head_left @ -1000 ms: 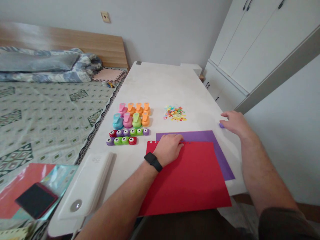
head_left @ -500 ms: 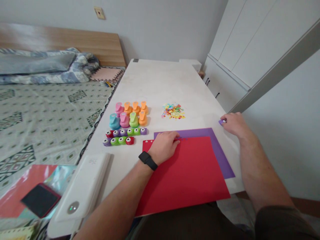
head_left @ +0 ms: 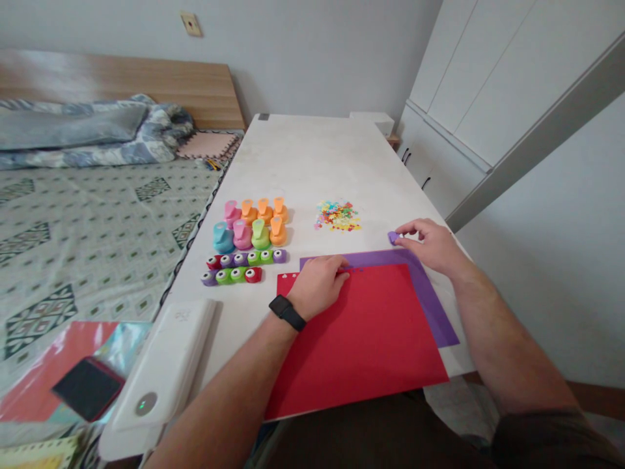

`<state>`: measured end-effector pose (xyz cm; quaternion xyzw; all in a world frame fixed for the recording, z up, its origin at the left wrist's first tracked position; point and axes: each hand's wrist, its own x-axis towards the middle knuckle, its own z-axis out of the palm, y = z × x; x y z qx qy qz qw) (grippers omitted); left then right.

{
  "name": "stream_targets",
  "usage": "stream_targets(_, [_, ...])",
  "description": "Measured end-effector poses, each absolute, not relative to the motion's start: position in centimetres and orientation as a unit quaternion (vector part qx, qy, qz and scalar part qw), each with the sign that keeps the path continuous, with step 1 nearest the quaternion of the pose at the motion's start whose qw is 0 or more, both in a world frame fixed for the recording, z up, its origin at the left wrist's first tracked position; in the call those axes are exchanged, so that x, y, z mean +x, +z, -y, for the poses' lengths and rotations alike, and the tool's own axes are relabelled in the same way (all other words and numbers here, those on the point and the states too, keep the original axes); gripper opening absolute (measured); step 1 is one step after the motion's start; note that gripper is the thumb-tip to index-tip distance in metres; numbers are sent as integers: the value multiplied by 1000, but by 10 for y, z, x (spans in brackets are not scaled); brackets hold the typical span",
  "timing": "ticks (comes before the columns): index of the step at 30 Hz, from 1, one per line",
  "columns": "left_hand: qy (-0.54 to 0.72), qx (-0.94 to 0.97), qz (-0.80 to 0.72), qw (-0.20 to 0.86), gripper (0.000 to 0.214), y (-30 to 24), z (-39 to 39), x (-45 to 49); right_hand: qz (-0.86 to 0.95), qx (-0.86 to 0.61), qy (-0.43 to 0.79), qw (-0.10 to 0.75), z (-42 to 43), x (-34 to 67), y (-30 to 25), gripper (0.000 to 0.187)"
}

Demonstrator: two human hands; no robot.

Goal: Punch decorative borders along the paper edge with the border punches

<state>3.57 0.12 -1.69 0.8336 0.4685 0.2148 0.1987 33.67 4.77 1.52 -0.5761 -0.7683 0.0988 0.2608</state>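
A red sheet of paper lies at the table's near edge, over a purple sheet that shows along its back and right sides. My left hand, a black watch at its wrist, rests on the red sheet with closed fingers at its back edge. Small punched holes show in that edge, left of the hand. Between thumb and fingertips, my right hand grips a small purple craft punch, just behind the purple sheet. A heap of colourful paper cutouts lies farther back on the table.
Large lever punches stand in two rows on the left, with rows of small punches nearer me. A white device with a round display lies at the table's left edge. Beside it, on the bed, is a dark phone-like object.
My right hand has moved left with the purple punch, from the table's right edge to behind the purple sheet. My left hand stays on the red sheet.
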Motion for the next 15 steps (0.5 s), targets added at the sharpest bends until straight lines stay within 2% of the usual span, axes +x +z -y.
stream_targets(6, [214, 834, -467, 203, 17, -14, -1, 35, 817, -486, 175, 257, -35, 295, 7, 10])
stream_targets(15, [221, 832, -466, 204, 16, -12, -1, 35, 828, -477, 190, 225, -38, 285, -5, 12])
